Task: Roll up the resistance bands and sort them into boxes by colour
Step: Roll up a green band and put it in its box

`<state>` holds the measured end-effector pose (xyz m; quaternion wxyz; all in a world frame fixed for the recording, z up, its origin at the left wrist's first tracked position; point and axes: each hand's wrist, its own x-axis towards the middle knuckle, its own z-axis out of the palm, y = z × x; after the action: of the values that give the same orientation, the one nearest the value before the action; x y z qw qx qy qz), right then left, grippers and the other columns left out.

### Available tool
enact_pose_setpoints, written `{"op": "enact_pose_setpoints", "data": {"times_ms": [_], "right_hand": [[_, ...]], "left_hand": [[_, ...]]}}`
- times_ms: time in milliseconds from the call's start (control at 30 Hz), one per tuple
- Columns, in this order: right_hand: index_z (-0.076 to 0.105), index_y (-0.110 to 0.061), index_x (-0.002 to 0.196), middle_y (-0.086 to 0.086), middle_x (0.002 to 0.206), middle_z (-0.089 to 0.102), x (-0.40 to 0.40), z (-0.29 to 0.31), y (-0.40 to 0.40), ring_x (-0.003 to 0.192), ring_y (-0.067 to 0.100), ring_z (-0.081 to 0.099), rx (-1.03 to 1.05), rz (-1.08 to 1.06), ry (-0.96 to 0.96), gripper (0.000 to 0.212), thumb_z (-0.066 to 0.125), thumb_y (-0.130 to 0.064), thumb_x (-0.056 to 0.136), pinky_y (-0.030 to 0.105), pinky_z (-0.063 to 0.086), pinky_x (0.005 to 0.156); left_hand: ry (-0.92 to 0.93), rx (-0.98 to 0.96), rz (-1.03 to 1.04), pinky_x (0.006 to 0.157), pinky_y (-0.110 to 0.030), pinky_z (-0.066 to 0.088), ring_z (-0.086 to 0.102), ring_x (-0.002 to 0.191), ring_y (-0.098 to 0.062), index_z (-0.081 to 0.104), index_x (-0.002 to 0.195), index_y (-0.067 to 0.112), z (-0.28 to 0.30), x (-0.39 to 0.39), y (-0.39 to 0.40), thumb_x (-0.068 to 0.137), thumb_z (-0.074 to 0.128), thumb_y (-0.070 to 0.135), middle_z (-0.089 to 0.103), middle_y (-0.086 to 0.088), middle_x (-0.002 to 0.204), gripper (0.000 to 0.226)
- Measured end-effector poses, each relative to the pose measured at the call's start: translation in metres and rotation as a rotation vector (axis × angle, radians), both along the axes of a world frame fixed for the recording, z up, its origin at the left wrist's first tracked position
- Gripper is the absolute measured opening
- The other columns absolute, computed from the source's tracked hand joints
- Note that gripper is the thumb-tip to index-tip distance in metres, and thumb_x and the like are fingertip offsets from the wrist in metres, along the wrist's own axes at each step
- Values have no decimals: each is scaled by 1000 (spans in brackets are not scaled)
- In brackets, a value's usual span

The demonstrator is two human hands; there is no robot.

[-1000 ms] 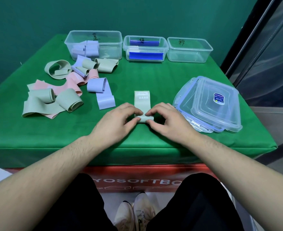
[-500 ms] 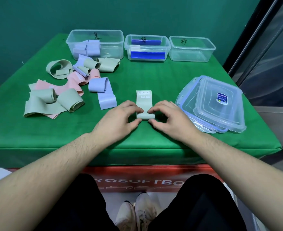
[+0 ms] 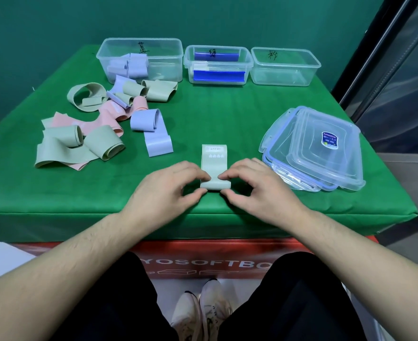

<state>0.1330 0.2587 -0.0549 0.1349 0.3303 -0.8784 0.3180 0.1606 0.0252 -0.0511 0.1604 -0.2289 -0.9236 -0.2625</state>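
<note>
A pale green resistance band (image 3: 214,161) lies flat on the green table (image 3: 227,114), its near end turned into a small roll. My left hand (image 3: 163,190) pinches the roll's left end and my right hand (image 3: 257,190) pinches its right end. A heap of loose green, pink and lilac bands (image 3: 99,124) lies at the left. At the back stand three clear boxes: the left box (image 3: 163,45) holds rolled lilac bands, the middle box (image 3: 248,60) holds blue strips, and the right box (image 3: 313,67) looks bare inside.
A stack of clear lids with blue seals (image 3: 313,148) lies to the right of my hands. The table's front edge (image 3: 203,217) runs just under my wrists. My knees and shoes show below it.
The roll at the band's near end has grown a little and the flat part is shorter. Both hands stayed at the band's near end.
</note>
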Motion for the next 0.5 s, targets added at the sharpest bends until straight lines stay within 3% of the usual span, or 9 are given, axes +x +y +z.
{"op": "enact_pose_setpoints", "data": {"times_ms": [233, 400, 500], "right_hand": [[72, -19, 107, -6, 100, 66, 12, -3, 0, 91, 14, 56, 4, 23, -2, 27, 74, -28, 82, 27, 45, 84], [71, -22, 111, -9, 103, 61, 10, -6, -2, 90, 14, 51, -13, -13, 4, 34, 67, -41, 84, 23, 41, 83], [70, -20, 111, -8, 104, 61, 9, -2, -3, 92, 15, 52, -12, 2, 31, 32, 69, -37, 84, 23, 41, 85]], "left_hand": [[8, 35, -29, 61, -12, 34, 44, 67, 18, 69, 105, 30, -5, 16, -2, 86, 59, 42, 63, 21, 105, 24], [-30, 40, -11, 59, -21, 41, 47, 61, 6, 66, 109, 34, -5, 11, -1, 86, 55, 46, 59, 23, 107, 28], [-49, 39, 1, 56, -27, 45, 47, 58, -2, 65, 110, 35, -3, 11, -1, 87, 51, 50, 53, 23, 111, 31]]}}
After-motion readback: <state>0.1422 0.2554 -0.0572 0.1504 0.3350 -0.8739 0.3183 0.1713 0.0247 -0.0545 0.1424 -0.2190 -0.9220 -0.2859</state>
